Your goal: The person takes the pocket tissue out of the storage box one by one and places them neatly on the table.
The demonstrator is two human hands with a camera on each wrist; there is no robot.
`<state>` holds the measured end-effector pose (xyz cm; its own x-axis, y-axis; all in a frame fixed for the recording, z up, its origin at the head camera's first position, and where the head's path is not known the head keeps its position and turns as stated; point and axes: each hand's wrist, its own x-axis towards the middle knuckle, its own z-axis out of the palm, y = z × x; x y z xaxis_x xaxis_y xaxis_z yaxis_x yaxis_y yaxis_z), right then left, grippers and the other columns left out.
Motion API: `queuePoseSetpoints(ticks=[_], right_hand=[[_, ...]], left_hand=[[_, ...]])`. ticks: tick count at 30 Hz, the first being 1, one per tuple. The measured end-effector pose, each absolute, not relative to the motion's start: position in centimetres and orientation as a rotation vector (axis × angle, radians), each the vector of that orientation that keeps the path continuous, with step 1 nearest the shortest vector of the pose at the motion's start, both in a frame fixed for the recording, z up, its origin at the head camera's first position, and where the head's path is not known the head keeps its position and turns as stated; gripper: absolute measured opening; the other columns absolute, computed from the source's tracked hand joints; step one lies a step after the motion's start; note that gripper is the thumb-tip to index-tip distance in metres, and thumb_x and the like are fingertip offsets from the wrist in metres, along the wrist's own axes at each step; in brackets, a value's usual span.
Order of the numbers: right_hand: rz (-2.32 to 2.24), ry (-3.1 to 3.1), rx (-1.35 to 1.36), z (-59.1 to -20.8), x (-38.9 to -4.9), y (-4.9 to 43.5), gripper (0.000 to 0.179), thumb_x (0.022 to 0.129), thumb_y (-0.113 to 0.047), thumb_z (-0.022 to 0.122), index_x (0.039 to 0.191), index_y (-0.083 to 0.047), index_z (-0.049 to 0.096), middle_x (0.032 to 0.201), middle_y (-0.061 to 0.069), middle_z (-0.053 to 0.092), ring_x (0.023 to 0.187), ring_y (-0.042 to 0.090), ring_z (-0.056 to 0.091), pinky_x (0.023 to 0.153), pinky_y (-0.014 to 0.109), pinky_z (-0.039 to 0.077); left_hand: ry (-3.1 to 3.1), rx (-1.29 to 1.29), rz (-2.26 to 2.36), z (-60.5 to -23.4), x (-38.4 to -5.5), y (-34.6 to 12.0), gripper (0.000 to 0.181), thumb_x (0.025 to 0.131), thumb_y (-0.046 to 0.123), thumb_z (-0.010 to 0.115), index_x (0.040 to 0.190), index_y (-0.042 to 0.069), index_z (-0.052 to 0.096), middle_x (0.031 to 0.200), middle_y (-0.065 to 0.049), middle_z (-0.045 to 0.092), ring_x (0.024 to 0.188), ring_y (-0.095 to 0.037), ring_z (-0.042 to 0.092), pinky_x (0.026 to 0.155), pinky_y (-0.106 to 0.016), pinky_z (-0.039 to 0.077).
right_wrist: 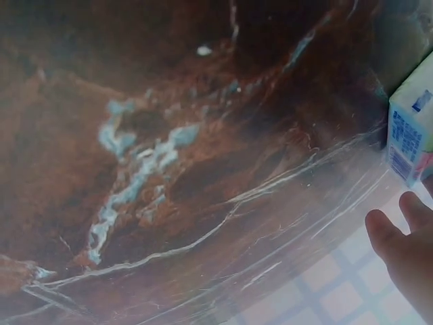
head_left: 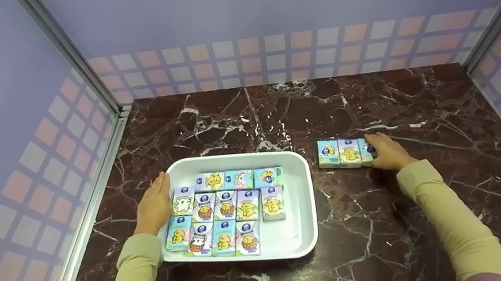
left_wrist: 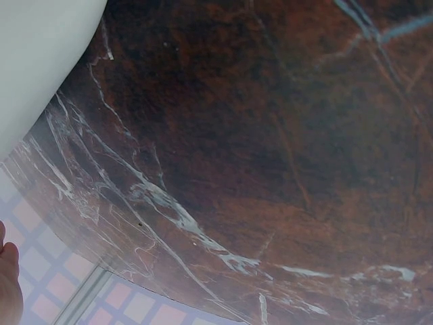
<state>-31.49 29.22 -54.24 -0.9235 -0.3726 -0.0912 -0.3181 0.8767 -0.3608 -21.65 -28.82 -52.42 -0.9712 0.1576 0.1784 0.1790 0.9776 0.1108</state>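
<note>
A white tray (head_left: 305,233) holds several small printed packs (head_left: 247,206) that look like pocket tissues, bearing cartoon animals. My left hand (head_left: 153,205) rests against the tray's left rim, fingers extended. To the right of the tray, three more packs (head_left: 349,153) lie side by side on the table. At their right end my right hand (head_left: 389,152) pinches the last tissue pack (head_left: 364,149), partly covering it. In the right wrist view two fingers (right_wrist: 384,233) stick out below the printed end of a pack (right_wrist: 408,139).
A dark red marble-patterned table (head_left: 237,122) with white veins carries everything. Lilac panels (head_left: 228,7) with checks and sweets enclose it at the back and both sides, joined by metal corner posts (head_left: 76,57). Inside the tray, bare floor (head_left: 292,235) shows along the right.
</note>
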Motion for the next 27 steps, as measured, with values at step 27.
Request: queuePoseSetpoints(ticks=[27], right_hand=[[-0.860, 2.893, -0.902, -50.0, -29.7, 20.7, 0.078, 0.063, -0.009, 0.058, 0.136, 0.000, 0.032, 0.140, 0.019, 0.033, 0.133, 0.036, 0.019, 0.103, 0.060, 0.021]], left_hand=[[-2.906, -0.246, -0.228, -52.9, -21.7, -28.9, 0.049, 0.084, 0.005, 0.046, 0.131, -0.006, 0.037, 0.135, -0.021, 0.038, 0.120, -0.037, 0.041, 0.101, -0.047, 0.035]])
